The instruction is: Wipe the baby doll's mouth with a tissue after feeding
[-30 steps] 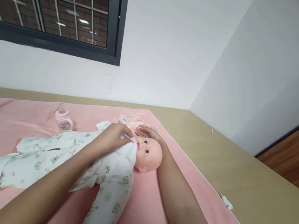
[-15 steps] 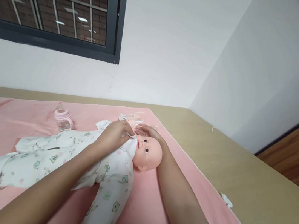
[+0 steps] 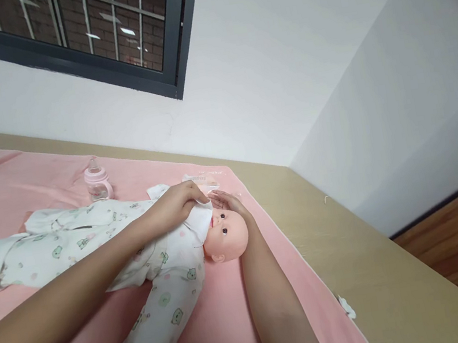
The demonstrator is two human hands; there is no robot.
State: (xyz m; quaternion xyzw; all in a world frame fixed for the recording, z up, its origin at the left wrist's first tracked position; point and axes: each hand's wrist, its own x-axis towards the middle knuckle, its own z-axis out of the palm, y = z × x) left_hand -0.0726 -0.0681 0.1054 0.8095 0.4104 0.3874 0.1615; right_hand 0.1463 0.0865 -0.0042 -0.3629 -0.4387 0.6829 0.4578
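A baby doll [image 3: 233, 235] lies on its back, head to the right, in a white patterned outfit [image 3: 175, 268] with green animal prints. At its chin my left hand [image 3: 184, 202] pinches the edge of a white cloth [image 3: 200, 222], raised close to the doll's mouth. Whether this cloth is a separate piece or part of the clothing, I cannot tell. My right hand [image 3: 225, 200] is beyond the doll's head, fingers stretched out and slightly curved, with the forearm passing along the crown. The doll's far cheek is partly hidden.
A pink baby bottle [image 3: 97, 180] with a handle stands upright behind the doll. A clear plastic packet [image 3: 202, 180] lies near my hands. The pink mat [image 3: 218, 319] covers part of a wooden surface [image 3: 308, 222], with wall and window [image 3: 176, 78] behind. A small white item [image 3: 347, 308] sits at the mat's edge.
My left hand has shifted slightly right and up, drawing the white cloth a little closer to the doll's mouth. My right hand is nearly still.
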